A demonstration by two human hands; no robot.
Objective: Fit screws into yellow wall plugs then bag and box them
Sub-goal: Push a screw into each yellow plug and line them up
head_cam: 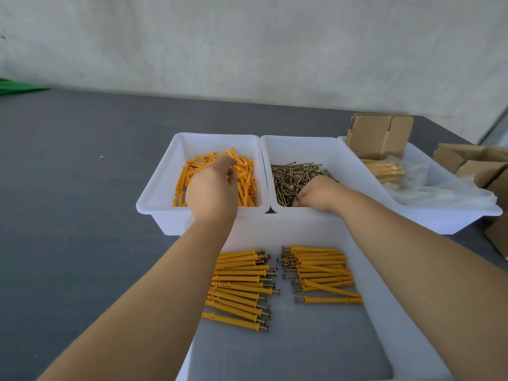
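Mid-batch: two rows of fitted plugs (283,281) lie in the near tray (297,347), behind it left hand (213,188) fingers curled into loose plugs (244,174), right hand (316,193) digging in screws (291,177), grips unclear; bagging and boxing mostly left.

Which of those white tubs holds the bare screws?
The middle tub of the back row, where the right hand reaches in. Its left neighbour holds loose yellow plugs; the right one bags and cardboard.
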